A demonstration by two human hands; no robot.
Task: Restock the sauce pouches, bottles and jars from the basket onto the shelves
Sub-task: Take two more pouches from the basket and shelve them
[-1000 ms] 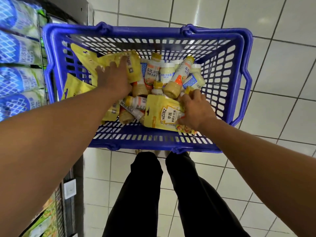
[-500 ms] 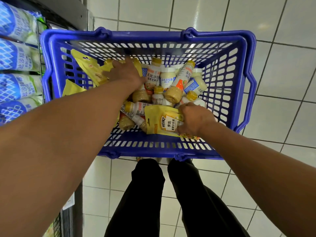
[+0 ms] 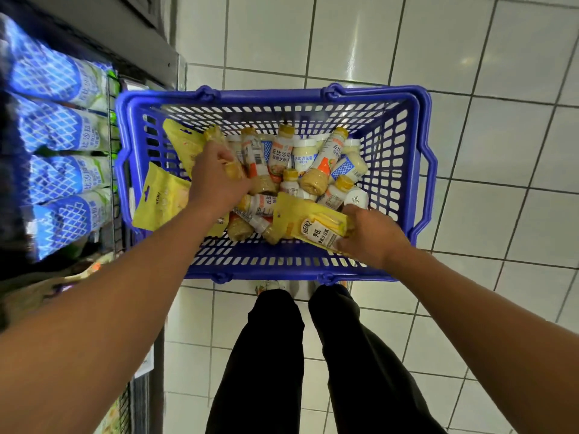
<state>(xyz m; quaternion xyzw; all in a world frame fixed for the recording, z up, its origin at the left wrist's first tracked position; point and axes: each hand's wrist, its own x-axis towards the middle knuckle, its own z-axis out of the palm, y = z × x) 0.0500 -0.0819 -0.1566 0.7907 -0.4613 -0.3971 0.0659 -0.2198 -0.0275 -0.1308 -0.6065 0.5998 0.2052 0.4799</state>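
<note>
While both hands are reaching into the basket (image 3: 269, 96), the left hand (image 3: 216, 180) is curling its fingers round the bunched pouch (image 3: 216, 134), and the right hand (image 3: 372, 233) is pinching the near corner of the labelled pouch (image 3: 310, 225), which is lying just left of it on the heap. Both pouches are looking soft, light and slick, so they are likely to sag and slide. The stiffer top seam by the hang hole is probably offering the surest hold. Bottles (image 3: 332, 151) and jars (image 3: 305, 156) are lying jumbled between and beyond the two hands. They are looking rigid and heavier, and are probably best taken round the body, not by the cap. I am counting four yellow pouches, two of them loose pouches (image 3: 159, 198) left of the left hand, roughly eight bottles and about three jars, though the heap is hiding some. Shelves (image 3: 110, 136) are standing left of the left arm.
</note>
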